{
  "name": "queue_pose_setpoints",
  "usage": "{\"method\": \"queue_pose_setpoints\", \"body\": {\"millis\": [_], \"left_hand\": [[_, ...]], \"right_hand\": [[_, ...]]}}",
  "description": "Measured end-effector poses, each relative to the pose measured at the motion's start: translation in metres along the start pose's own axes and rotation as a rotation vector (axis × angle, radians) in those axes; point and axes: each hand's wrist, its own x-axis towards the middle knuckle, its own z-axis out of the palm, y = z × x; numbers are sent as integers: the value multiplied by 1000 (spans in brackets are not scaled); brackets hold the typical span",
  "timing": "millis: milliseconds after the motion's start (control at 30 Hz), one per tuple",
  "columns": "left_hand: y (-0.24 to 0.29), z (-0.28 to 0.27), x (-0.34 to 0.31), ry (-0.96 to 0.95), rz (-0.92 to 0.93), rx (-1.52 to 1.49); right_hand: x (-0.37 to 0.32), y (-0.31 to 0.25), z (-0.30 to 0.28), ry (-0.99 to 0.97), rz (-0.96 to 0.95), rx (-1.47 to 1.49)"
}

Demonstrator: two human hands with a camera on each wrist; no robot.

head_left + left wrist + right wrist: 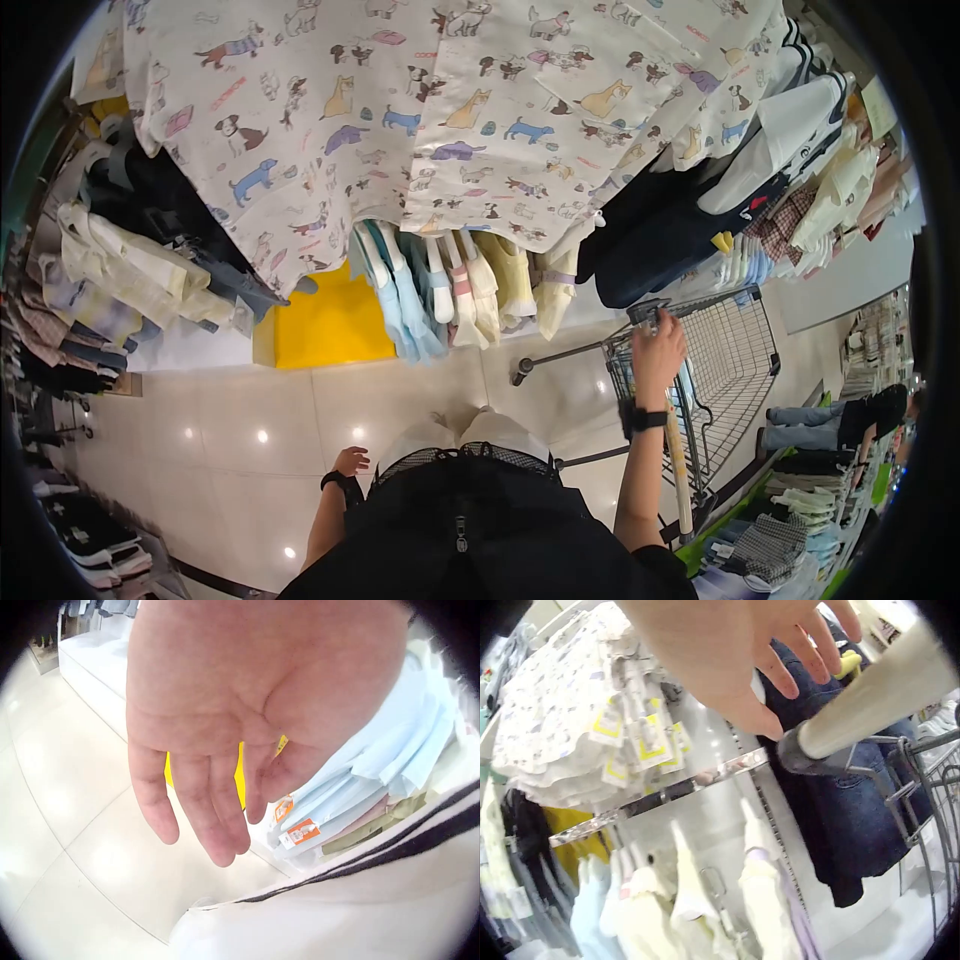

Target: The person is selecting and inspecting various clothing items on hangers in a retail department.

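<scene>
My right hand is at the near side of a wire shopping cart, over the end of its handle. In the right wrist view its fingers are spread and fairly straight beside the pale handle bar, thumb tip right at the dark end cap. My left hand hangs low beside my body, holding nothing. Its fingers dangle loosely above the floor in the left wrist view. White garments printed with cartoon dogs hang directly in front of me.
Small light-coloured clothes hang below the printed ones, beside a yellow panel. Dark garments hang close to the cart. A person in jeans is at the far right. Folded clothes lie at lower left. The floor is shiny tile.
</scene>
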Motion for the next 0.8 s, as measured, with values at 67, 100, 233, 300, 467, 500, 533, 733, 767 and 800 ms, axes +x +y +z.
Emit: {"method": "queue_pose_setpoints", "body": {"millis": [67, 100, 233, 300, 467, 500, 533, 733, 767, 800], "left_hand": [[4, 2, -11, 52, -47, -90], [12, 4, -17, 92, -93, -174], [18, 37, -35, 232, -251, -136], [1, 49, -42, 240, -256, -217], [-94, 39, -8, 83, -231, -638], [-109, 35, -1, 40, -232, -698], [-118, 31, 4, -14, -254, -771], [-60, 31, -5, 163, -142, -202], [-40, 30, -10, 161, -32, -20], [-29, 28, -9, 145, -39, -94]], "right_hand": [[-1, 21, 18, -173, 346, 8], [3, 24, 16, -513, 470, -61], [-5, 30, 31, -366, 442, -106], [3, 27, 22, -410, 462, -92], [3, 40, 22, -418, 524, -77], [4, 45, 24, -421, 531, -60], [5, 48, 24, -422, 528, -60], [14, 72, 24, -441, 563, -42], [15, 76, 24, -462, 573, -25], [15, 82, 27, -470, 567, -22]]}}
